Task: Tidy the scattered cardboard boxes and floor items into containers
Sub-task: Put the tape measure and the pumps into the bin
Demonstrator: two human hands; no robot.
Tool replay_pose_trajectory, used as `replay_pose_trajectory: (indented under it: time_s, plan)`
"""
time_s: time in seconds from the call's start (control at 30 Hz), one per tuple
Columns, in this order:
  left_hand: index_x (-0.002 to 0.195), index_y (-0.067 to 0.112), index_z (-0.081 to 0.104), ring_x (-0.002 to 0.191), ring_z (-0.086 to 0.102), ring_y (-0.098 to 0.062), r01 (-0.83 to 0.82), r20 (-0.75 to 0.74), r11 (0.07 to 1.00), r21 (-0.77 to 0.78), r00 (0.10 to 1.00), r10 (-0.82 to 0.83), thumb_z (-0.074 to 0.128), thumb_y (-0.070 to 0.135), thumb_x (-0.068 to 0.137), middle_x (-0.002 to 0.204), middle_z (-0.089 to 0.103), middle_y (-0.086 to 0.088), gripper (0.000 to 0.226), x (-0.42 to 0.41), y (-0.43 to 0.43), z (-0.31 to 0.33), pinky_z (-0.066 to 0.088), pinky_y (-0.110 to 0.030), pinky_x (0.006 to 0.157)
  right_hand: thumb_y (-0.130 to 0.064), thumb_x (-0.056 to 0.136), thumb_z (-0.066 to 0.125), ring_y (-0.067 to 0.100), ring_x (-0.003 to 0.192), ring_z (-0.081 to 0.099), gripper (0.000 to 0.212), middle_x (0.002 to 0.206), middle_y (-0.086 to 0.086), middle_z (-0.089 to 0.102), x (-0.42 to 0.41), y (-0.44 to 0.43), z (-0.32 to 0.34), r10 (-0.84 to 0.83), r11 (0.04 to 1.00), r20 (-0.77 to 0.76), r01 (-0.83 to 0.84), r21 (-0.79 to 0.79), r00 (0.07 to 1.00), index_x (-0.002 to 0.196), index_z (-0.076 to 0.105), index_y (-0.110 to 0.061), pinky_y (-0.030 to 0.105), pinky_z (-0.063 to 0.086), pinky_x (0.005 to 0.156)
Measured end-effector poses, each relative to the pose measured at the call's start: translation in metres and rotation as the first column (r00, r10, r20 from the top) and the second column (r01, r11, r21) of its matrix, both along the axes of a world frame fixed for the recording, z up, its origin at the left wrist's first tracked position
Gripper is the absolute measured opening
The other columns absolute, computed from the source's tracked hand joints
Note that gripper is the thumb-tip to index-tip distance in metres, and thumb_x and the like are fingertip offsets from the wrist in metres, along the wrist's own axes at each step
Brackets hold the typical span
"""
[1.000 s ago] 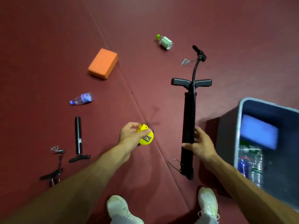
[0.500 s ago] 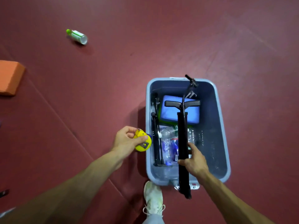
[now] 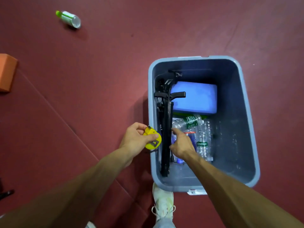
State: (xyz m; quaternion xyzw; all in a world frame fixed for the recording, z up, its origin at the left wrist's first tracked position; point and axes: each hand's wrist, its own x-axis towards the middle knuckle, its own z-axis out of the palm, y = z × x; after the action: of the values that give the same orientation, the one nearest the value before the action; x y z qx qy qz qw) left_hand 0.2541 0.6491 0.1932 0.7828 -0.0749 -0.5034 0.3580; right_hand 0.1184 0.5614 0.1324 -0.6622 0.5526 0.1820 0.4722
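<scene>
The left hand point(image 3: 136, 139) grips a yellow tape measure point(image 3: 152, 140) just outside the grey bin's point(image 3: 233, 112) left rim. The right hand point(image 3: 182, 145), fingers loose and holding nothing, hovers beside the black floor pump point(image 3: 167, 122) lying inside the bin.

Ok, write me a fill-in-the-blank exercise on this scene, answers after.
The left hand pinches a round ____ plastic tape measure.
The long black floor pump lies ____ the grey-blue plastic bin.
The right hand, over the clear plastic bottles, holds ____.
The green-capped clear bottle lies on the dark red ____.
Answers: yellow; inside; nothing; floor.
</scene>
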Motion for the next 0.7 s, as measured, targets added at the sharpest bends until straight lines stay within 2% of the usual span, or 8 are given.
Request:
replay_pose_trajectory:
  time_s: [0.1, 0.17, 0.27, 0.33, 0.43, 0.5, 0.6, 0.7]
  plan:
    - [0.085, 0.018, 0.054, 0.060, 0.058, -0.009, -0.021, 0.019, 1.000, 0.015, 1.000, 0.021, 0.082, 0.011, 0.070, 0.077, 0.062, -0.001, 0.032, -0.001, -0.008, -0.003, 0.050, -0.021, 0.060, -0.007, 0.087, 0.059, 0.023, 0.109, 0.061, 0.046, 0.119, 0.002, 0.063, 0.000, 0.004, 0.004, -0.069, 0.994, 0.033, 0.065, 0.092, 0.997, 0.132, 0.052, -0.016, 0.022, 0.043, 0.084]
    - [0.089, 0.016, 0.054, 0.057, 0.058, -0.007, -0.015, 0.011, 1.000, 0.014, 1.000, 0.015, 0.082, 0.011, 0.071, 0.075, 0.061, 0.000, 0.033, -0.005, -0.015, 0.000, 0.048, -0.014, 0.048, -0.018, 0.092, 0.058, 0.020, 0.092, 0.061, 0.025, 0.100, 0.000, 0.064, -0.001, 0.005, 0.016, -0.284, 0.930, 0.135, 0.239, 0.281, 0.949, 0.116, 0.061, -0.013, 0.025, 0.045, 0.075]
    - [0.092, 0.015, 0.054, 0.057, 0.057, -0.007, 0.030, 0.006, 0.999, 0.015, 1.000, -0.031, 0.081, 0.013, 0.072, 0.077, 0.061, -0.001, 0.033, -0.015, -0.023, 0.005, 0.046, -0.010, 0.045, -0.034, 0.098, 0.047, 0.021, 0.084, 0.064, 0.031, 0.094, 0.004, 0.069, -0.007, 0.001, 0.039, -0.566, 0.719, 0.195, 0.364, 0.592, 0.801, 0.112, 0.062, -0.010, 0.035, 0.054, 0.079]
    - [0.087, 0.018, 0.052, 0.056, 0.055, -0.005, 0.070, 0.016, 0.997, 0.035, 0.997, -0.071, 0.080, 0.014, 0.074, 0.073, 0.057, 0.002, 0.031, -0.024, -0.027, 0.007, 0.043, -0.008, 0.044, -0.038, 0.098, 0.045, 0.022, 0.085, 0.066, 0.033, 0.091, 0.003, 0.071, -0.017, -0.005, 0.050, -0.631, 0.654, 0.208, 0.367, 0.662, 0.747, 0.111, 0.063, -0.013, 0.043, 0.053, 0.088]
    - [0.083, 0.021, 0.051, 0.053, 0.056, -0.002, 0.123, -0.020, 0.990, 0.072, 0.992, -0.122, 0.076, 0.013, 0.077, 0.071, 0.057, 0.004, 0.027, -0.038, -0.033, 0.008, 0.043, -0.008, 0.046, -0.032, 0.092, 0.059, 0.019, 0.087, 0.067, 0.028, 0.094, 0.002, 0.070, -0.035, -0.009, 0.053, -0.586, 0.703, 0.253, 0.329, 0.630, 0.770, 0.113, 0.063, -0.014, 0.041, 0.055, 0.087]
    - [0.092, 0.019, 0.057, 0.060, 0.060, -0.004, 0.168, -0.111, 0.982, 0.083, 0.981, -0.158, 0.072, 0.011, 0.081, 0.080, 0.063, 0.000, 0.020, -0.046, -0.039, 0.011, 0.047, -0.011, 0.054, -0.024, 0.090, 0.064, 0.019, 0.085, 0.067, 0.028, 0.093, 0.003, 0.069, -0.049, -0.012, 0.050, -0.582, 0.727, 0.255, 0.353, 0.589, 0.772, 0.114, 0.063, -0.011, 0.035, 0.057, 0.079]
    - [0.112, 0.014, 0.061, 0.078, 0.065, -0.007, 0.233, -0.219, 0.968, 0.095, 0.953, -0.208, 0.065, 0.015, 0.086, 0.092, 0.067, -0.001, 0.026, -0.057, -0.047, 0.014, 0.050, -0.017, 0.067, -0.016, 0.091, 0.062, 0.020, 0.078, 0.065, 0.023, 0.092, 0.008, 0.066, -0.068, -0.016, 0.047, -0.622, 0.724, 0.235, 0.434, 0.536, 0.747, 0.112, 0.061, -0.008, 0.032, 0.058, 0.070]
    - [0.112, 0.018, 0.063, 0.093, 0.060, -0.014, 0.259, -0.172, 0.959, 0.115, 0.956, -0.237, 0.062, 0.018, 0.086, 0.095, 0.064, 0.001, 0.026, -0.060, -0.049, 0.014, 0.047, -0.025, 0.077, -0.014, 0.092, 0.060, 0.018, 0.070, 0.062, 0.018, 0.094, 0.009, 0.062, -0.082, -0.018, 0.036, -0.683, 0.705, 0.160, 0.586, 0.399, 0.713, 0.109, 0.056, -0.008, 0.032, 0.055, 0.063]
